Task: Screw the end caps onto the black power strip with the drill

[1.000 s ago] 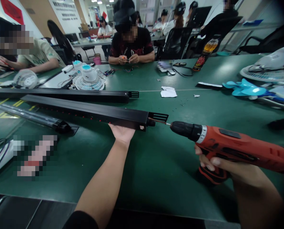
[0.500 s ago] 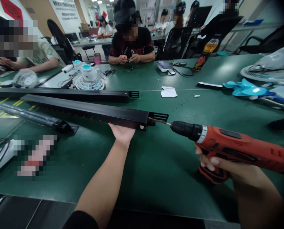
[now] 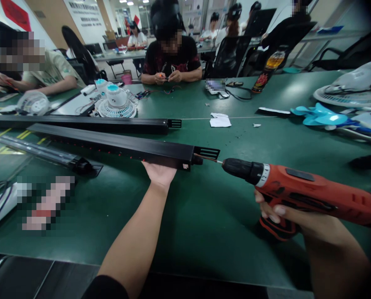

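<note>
A long black metal bar (image 3: pixel 117 144) with small red marks along its side lies across the green table (image 3: pixel 204 216). My left hand (image 3: pixel 159 173) holds its right end from below, the fingers hidden behind the bar. My right hand (image 3: pixel 285 218) grips the handle of a red and black cordless drill (image 3: pixel 300 192). The drill's bit points left and touches the slotted end bracket (image 3: pixel 206 153) of the bar.
A second black bar (image 3: pixel 79 123) and a silvery rail (image 3: pixel 45 155) lie further left. Small white fans (image 3: pixel 117 101), paper scraps (image 3: pixel 219 120), a blue fan blade (image 3: pixel 322 117), a bottle (image 3: pixel 268 70) and cables rest on the table. Several people sit at the far side.
</note>
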{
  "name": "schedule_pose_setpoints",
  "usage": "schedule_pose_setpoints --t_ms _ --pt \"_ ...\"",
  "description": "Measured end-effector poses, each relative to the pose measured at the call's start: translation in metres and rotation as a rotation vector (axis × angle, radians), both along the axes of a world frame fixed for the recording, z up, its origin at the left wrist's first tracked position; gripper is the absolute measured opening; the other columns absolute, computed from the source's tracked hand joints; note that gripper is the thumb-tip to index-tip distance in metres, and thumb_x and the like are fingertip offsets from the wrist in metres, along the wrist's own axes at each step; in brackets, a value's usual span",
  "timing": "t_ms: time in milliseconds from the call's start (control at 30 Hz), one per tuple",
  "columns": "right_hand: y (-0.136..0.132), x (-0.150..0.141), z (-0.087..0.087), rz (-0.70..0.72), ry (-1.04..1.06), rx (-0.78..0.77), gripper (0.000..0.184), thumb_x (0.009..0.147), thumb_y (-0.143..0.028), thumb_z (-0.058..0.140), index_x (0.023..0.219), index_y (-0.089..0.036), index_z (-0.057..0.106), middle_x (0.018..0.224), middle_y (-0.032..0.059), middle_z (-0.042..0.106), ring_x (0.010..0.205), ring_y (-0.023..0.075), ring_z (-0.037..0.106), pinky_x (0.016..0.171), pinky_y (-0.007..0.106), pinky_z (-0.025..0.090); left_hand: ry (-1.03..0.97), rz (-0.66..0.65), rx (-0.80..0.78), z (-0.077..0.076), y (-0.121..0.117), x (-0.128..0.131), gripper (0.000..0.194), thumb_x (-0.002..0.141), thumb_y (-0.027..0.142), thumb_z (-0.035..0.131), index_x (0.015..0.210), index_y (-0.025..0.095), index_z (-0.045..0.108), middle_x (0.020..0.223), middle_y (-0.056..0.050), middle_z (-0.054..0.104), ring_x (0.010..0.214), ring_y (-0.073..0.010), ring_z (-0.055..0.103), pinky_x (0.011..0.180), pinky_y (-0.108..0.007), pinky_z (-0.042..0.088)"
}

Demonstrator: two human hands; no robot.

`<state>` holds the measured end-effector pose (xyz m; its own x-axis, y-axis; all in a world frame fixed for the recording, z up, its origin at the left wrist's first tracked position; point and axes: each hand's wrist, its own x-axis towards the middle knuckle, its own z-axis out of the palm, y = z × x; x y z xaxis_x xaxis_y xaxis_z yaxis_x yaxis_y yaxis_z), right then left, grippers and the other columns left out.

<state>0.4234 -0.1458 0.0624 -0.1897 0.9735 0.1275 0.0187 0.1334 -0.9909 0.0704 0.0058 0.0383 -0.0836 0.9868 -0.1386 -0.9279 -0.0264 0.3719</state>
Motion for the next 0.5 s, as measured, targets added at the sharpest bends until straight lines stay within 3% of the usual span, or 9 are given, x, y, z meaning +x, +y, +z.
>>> schedule_pose_setpoints --t_ms 100,333,500 --pt "-0.001 0.003 -0.005 -0.016 -0.014 -0.023 0.029 0.107 -0.051 0.102 0.12 -0.026 0.097 0.091 0.0079 0.089 0.054 0.0176 0.073 0.054 0.03 0.074 -0.003 0.003 0.007 -0.001 0.0 0.0 0.066 0.118 0.077 0.051 0.153 0.03 0.081 0.154 -0.019 0.086 0.176 -0.0487 0.062 0.139 -0.074 0.06" --pt "-0.004 0.003 -0.003 -0.013 -0.018 -0.064 0.029 0.109 -0.052 0.101 0.12 -0.026 0.097 0.077 0.0044 0.082 0.057 0.017 0.074 0.058 0.025 0.07 -0.005 0.02 0.008 -0.002 -0.001 0.0 0.064 0.12 0.075 0.048 0.149 0.029 0.082 0.148 -0.017 0.087 0.169 -0.0462 0.068 0.14 -0.073 0.058" --pt "0.0 -0.004 0.009 0.01 -0.007 -0.012 0.025 0.108 -0.049 0.103 0.116 -0.027 0.098 0.07 0.0023 0.077 0.052 0.0184 0.071 0.048 0.026 0.066 0.043 0.006 -0.022 0.002 -0.001 0.0 0.068 0.121 0.076 0.044 0.149 0.027 0.083 0.163 -0.019 0.081 0.173 -0.0452 0.065 0.136 -0.068 0.063"
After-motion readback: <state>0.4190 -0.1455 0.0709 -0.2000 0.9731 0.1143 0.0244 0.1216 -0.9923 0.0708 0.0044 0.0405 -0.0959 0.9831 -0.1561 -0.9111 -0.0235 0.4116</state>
